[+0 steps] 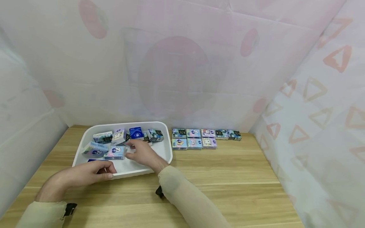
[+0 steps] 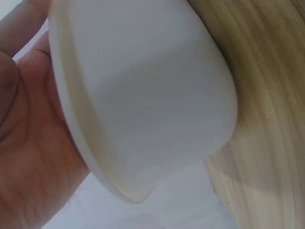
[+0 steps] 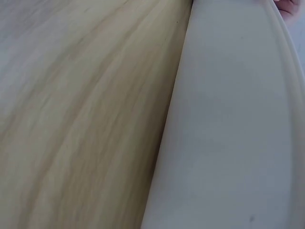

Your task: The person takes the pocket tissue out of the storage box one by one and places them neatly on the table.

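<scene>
The white tray (image 1: 168,148) holds several small printed packs. My left hand (image 1: 85,173) rests over its near-left rim with loosely bent fingers, beside a dark blue pack (image 1: 94,160) partly hidden under it. In the left wrist view the left hand (image 2: 35,124) lies behind the tray's rim (image 2: 78,114). My right hand (image 1: 144,154) reaches into the tray, thumb and fingers apart, close to a light blue pack (image 1: 115,153); its fingertips partly cover packs behind them, and no held pack shows. The right wrist view shows the tray's outer wall (image 3: 228,119) and a bit of a hand.
Right of the tray, two rows of packs lie on the wooden table (image 1: 228,177): a front row with a light blue pack (image 1: 179,144), and a longer back row ending at a dark pack (image 1: 234,135). Patterned sheets (image 1: 176,79) stand behind and at both sides.
</scene>
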`<state>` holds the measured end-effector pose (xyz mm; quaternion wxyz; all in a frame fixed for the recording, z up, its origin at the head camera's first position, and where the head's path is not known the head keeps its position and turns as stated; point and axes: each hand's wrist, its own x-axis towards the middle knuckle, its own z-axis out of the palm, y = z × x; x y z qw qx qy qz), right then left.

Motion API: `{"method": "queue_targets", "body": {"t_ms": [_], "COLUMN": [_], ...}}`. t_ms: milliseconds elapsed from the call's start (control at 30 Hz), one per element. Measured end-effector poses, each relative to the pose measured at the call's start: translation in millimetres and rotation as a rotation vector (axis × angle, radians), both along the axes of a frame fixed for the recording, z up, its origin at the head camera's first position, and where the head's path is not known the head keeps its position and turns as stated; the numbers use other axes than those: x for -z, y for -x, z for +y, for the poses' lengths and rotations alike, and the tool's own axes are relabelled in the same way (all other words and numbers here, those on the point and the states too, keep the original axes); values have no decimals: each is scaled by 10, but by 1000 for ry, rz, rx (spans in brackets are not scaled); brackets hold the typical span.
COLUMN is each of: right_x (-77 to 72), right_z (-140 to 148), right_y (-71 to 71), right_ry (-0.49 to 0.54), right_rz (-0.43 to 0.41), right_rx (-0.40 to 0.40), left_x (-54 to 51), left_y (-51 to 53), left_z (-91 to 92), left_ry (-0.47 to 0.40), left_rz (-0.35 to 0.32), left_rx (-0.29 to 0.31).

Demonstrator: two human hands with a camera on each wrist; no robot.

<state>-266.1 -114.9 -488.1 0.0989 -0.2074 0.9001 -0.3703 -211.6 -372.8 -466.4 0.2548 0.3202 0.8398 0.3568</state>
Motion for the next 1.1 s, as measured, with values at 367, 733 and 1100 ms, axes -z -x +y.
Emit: {"method": "queue_targets", "body": {"t_ms": [367,733,1100], "right_x": [46,77,87], "right_z": [-280,-321,-388], "right_y": [33,-23,-40], "right_ry": [-84,-311,-444], "right_rz": [51,197,299], "right_rx": [-27,-63,-53], "left_x": [88,88,82], "left_y": [27,31,31], "left_z": [-39,-27,-34], "left_ry": [-44,-38,-49], "left_rz": [36,19,5], "left_rx": [26,23,18]}}
